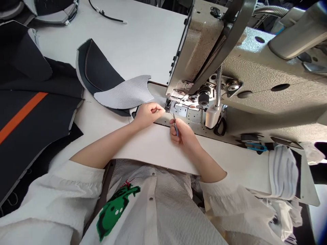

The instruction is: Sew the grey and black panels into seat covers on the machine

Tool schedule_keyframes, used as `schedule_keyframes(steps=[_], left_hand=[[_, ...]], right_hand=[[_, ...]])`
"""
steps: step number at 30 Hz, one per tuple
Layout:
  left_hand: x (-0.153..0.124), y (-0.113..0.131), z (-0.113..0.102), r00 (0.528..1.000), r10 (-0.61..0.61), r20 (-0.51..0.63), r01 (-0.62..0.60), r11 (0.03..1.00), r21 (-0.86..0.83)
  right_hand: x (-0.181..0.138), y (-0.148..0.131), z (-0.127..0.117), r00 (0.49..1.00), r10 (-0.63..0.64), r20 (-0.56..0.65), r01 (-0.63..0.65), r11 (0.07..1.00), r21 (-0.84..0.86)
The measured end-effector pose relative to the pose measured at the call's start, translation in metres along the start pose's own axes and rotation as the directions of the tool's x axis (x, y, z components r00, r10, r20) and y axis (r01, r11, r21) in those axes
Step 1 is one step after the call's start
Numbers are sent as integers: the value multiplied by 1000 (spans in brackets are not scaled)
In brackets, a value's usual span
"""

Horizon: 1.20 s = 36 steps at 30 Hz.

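Note:
My right hand (182, 132) is wrapped round small thread snips (175, 125) with a blue handle, blades pointing up toward the needle area. Just left of the presser foot (168, 104) of the sewing machine (201, 58), my left hand (148, 114) is closed in a pinch. What sits between its fingertips is too fine to make out. Beside that hand lies a sewn piece, with a light grey mesh panel (125, 92) over a dark panel (99, 68) with a stitched seam. The metal needle plate (180, 109) shows between my hands.
Dark fabric with an orange stripe (24, 115) covers the table's left side. More sewn pieces (53, 12) lie at the far left, near a black cord (109, 17). A lamp head (213, 115) hangs low right of the needle. Striped white cloth (283, 172) lies at right.

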<state>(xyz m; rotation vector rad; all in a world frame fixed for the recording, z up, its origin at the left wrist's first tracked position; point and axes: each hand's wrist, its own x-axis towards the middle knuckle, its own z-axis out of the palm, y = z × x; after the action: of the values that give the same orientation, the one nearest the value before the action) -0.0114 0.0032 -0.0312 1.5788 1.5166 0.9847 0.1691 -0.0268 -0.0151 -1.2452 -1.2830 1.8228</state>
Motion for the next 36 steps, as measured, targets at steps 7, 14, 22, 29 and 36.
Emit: schedule_keyframes(steps=[7, 14, 22, 29, 36], left_hand=[[32, -4, 17, 911, 320, -260, -248, 929, 275], [43, -10, 18, 882, 404, -241, -271, 855, 442], [47, -19, 19, 891, 432, -142, -306, 801, 515], [49, -26, 18, 874, 470, -124, -317, 743, 590], [48, -25, 20, 851, 506, -141, -348, 744, 570]], right_hand=[[5, 27, -9, 832, -536, 147, 299, 209, -931], [8, 29, -5, 814, -565, 136, 256, 138, -957], [10, 29, -3, 832, -547, 94, 212, 157, -964], [10, 28, -3, 826, -556, 89, 227, 184, -956], [11, 29, -3, 830, -551, 82, 208, 171, -963]])
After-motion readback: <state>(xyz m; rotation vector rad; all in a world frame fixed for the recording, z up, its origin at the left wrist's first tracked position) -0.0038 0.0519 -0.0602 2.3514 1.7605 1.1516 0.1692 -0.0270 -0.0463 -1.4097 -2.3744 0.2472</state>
